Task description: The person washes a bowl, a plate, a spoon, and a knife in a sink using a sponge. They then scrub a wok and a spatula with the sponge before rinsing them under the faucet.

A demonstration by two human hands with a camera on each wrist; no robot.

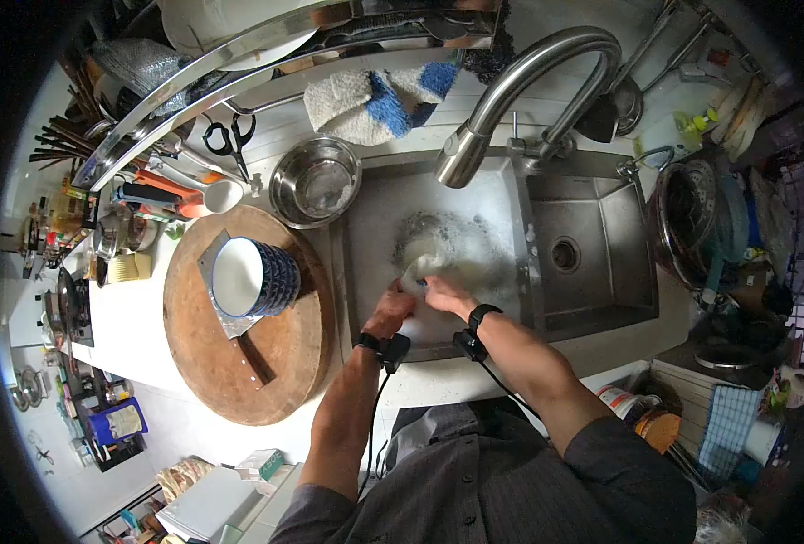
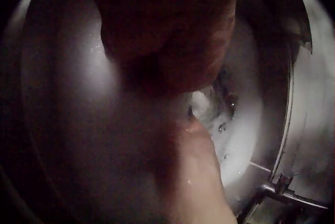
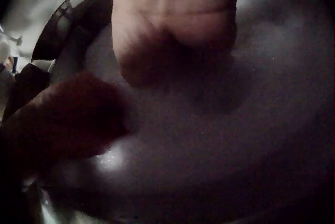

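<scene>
Both hands are dipped in cloudy, soapy water in the large sink basin (image 1: 355, 272). Between them a pale, rounded dish (image 1: 423, 266) shows partly above the suds, its lower part hidden. My left hand (image 1: 394, 306) grips the near left side of this dish, its fingertips under the water. From the right, my right hand (image 1: 449, 296) reaches to the same dish, with a small blue patch by its fingertips; I cannot tell how its submerged fingers lie. Both wrist views are dark; the pale dish (image 2: 201, 101) shows beyond the right hand (image 2: 193, 166).
A steel faucet (image 1: 547, 54) arches over the basin, beside a smaller sink (image 1: 592, 231). Left of the basin, a round chopping board (image 1: 202, 363) bears a cleaver (image 1: 248, 354) and stacked blue-patterned bowls (image 1: 270, 276). A steel bowl (image 1: 282, 190) stands by the basin's far left corner.
</scene>
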